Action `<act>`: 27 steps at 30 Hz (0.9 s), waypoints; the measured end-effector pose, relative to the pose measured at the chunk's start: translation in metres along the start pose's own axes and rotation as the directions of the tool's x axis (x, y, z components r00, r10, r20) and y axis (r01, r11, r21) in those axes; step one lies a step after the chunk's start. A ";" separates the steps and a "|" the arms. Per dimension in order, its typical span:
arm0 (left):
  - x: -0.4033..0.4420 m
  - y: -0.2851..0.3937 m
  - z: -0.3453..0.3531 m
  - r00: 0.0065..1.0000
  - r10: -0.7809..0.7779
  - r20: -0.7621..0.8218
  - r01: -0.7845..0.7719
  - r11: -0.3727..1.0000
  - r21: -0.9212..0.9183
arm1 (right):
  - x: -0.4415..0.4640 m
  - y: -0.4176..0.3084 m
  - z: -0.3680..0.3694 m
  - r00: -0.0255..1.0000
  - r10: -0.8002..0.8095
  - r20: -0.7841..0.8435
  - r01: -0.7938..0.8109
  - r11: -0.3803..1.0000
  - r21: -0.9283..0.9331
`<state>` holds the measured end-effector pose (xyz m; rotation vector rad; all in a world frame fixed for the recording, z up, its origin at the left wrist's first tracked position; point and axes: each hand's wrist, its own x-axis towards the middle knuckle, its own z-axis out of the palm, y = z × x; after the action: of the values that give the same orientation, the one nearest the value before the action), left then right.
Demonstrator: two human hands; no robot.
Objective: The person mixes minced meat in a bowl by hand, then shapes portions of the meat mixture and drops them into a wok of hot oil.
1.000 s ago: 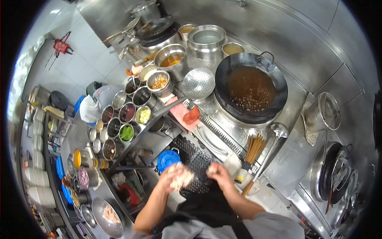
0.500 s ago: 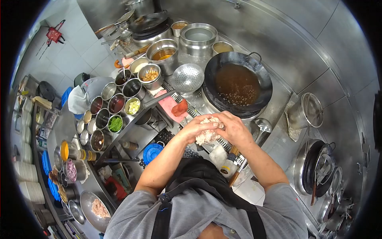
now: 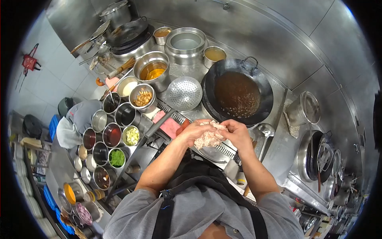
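Observation:
A loose clump of pale pink minced meat (image 3: 209,139) is held in front of my chest, short of the wok. My left hand (image 3: 193,133) cups it from the left, with the thumb side over its top. At its upper right edge, the bent fingers of my right hand (image 3: 238,134) grip the meat. Just beyond my hands sits a black wok (image 3: 266,97) with brown liquid (image 3: 237,93) in it, small bubbles or bits gathered at its near side. Part of the clump is hidden behind my fingers.
A perforated strainer (image 3: 184,93) lies left of the wok; a ladle (image 3: 266,130) rests to its right. Metal pots of chopped greens (image 3: 117,158), sauces and fried pieces (image 3: 142,97) crowd the left. An oil pot (image 3: 165,83) stands behind. Another person's grey sleeve (image 3: 85,113) shows at left.
My hands have drawn slightly apart, and the right one has shifted lower off the clump's top, so more meat shows. The view has turned; the bowl of minced meat at lower left is out of frame.

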<state>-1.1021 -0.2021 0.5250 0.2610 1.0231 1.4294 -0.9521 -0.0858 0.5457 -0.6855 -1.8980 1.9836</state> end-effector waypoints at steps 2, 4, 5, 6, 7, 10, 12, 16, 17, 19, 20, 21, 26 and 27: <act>0.004 0.012 -0.019 0.996 -0.030 0.079 0.030 1.000 0.001 | 0.010 0.007 0.006 1.000 0.001 -0.023 0.002 0.992 0.125; 0.009 0.018 -0.037 0.991 -0.049 0.124 0.051 0.999 -0.019 | 0.014 0.013 0.017 0.996 0.055 -0.077 -0.028 0.947 0.320; 0.004 0.028 -0.037 0.985 -0.068 0.157 0.081 0.994 -0.075 | 0.015 0.015 0.023 0.990 0.094 -0.107 -0.048 0.925 0.377; 0.001 0.037 -0.039 0.983 -0.079 0.164 0.092 0.993 -0.069 | 0.016 0.016 0.027 0.988 0.097 -0.119 -0.044 0.924 0.381; -0.001 0.045 -0.041 0.986 -0.089 0.140 0.099 0.993 -0.071 | 0.017 0.016 0.031 0.983 0.091 -0.157 -0.012 0.896 0.443; 0.006 0.052 -0.054 0.983 -0.071 0.169 0.085 0.993 -0.078 | 0.019 0.010 0.041 0.963 0.128 -0.237 0.017 0.850 0.526; 0.007 0.058 -0.054 0.984 -0.058 0.168 0.081 0.988 -0.131 | 0.023 0.007 0.051 0.957 0.129 -0.262 0.028 0.853 0.521; 0.018 0.059 -0.057 0.976 -0.077 0.206 0.095 0.992 -0.078 | 0.032 0.022 0.055 0.962 0.061 -0.268 0.052 0.917 0.396; 0.017 0.063 -0.056 0.978 -0.071 0.196 0.085 0.994 -0.069 | 0.033 0.020 0.053 0.953 0.058 -0.297 0.069 0.913 0.401; 0.017 0.072 -0.057 0.987 -0.083 0.141 0.093 0.993 -0.065 | 0.032 0.017 0.051 0.929 0.133 -0.346 0.062 0.865 0.497; 0.018 0.074 -0.060 0.985 -0.089 0.148 0.099 0.993 -0.061 | 0.031 0.013 0.049 0.903 0.211 -0.375 0.055 0.807 0.588; 0.020 0.076 -0.062 0.988 -0.073 0.136 0.084 0.993 -0.081 | 0.029 0.003 0.051 0.869 0.303 -0.390 -0.002 0.791 0.612; 0.024 0.073 -0.065 0.985 -0.076 0.153 0.091 0.991 -0.093 | 0.031 0.028 0.047 0.881 0.199 -0.429 0.119 0.786 0.607; 0.026 0.070 -0.067 0.985 -0.081 0.154 0.096 0.991 -0.091 | 0.031 0.030 0.046 0.866 0.198 -0.459 0.129 0.798 0.588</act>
<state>-1.2020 -0.1932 0.5245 0.2443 0.8296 1.3544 -0.9996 -0.1105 0.5123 -0.9218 -0.8718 2.0040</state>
